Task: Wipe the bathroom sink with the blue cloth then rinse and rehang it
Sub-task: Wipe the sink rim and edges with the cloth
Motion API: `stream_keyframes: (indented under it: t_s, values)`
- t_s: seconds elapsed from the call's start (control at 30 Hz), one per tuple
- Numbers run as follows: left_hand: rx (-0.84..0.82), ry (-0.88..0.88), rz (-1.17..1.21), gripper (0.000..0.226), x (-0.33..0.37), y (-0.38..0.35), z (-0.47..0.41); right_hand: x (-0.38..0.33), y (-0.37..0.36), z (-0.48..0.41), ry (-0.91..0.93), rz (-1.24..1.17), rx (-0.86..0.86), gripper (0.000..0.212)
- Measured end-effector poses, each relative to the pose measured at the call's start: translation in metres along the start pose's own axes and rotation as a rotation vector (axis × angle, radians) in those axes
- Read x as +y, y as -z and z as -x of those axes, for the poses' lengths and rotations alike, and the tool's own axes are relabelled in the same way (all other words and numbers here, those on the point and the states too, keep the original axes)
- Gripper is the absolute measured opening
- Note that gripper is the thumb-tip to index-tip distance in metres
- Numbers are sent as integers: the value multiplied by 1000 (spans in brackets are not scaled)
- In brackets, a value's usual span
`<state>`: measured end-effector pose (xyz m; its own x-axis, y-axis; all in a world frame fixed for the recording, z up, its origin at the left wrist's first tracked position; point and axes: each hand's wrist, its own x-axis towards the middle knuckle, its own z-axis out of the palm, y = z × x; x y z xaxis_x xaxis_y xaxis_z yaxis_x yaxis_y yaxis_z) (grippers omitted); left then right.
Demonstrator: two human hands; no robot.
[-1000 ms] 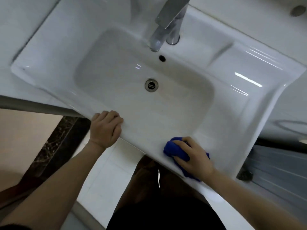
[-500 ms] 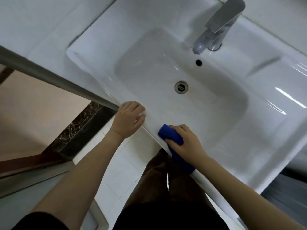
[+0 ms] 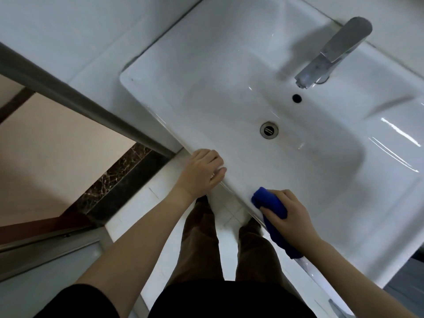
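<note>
A white ceramic sink [image 3: 183,72] fills the upper right of the head view, with a round drain [image 3: 269,130], an overflow hole [image 3: 297,98] and a chrome faucet [image 3: 335,53] at the back. My right hand [image 3: 289,219] presses a bunched blue cloth [image 3: 268,201] onto the sink's front rim, and part of the cloth hangs down over the edge below my wrist. My left hand [image 3: 202,173] rests curled on the same front rim further left, holding nothing I can see.
A grey metal door frame [image 3: 80,99] runs diagonally at left, beside a dark marble threshold [image 3: 119,180] and white floor tiles [image 3: 137,210]. My legs in brown trousers [image 3: 199,237] stand right below the sink's front edge.
My right hand has slid the blue cloth leftward along the front rim, closing the gap to my left hand. The view has swung, so the sink sits further right.
</note>
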<state>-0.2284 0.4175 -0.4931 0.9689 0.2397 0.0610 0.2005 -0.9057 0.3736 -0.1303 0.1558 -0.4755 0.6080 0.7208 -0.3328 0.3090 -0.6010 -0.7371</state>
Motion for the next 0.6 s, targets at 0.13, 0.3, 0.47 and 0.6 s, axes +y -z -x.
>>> stream_keyframes:
  t_s: [0.13, 0.3, 0.47, 0.6]
  values:
    - [-28, -70, 10, 20, -10, 3, -2, -14, -8, -14, 3, 8, 13, 36]
    - [-86, -243, 43, 22, -44, 21, -8, -33, -19, -33, -60, 41, 34, 35]
    - [-71, -197, 26, 25, -105, 42, -20, -73, -38, -75, -47, 59, 58, 35]
    - [-105, -229, 27, 26, -130, 51, -27, -114, -63, -110, 14, 129, 173, 41]
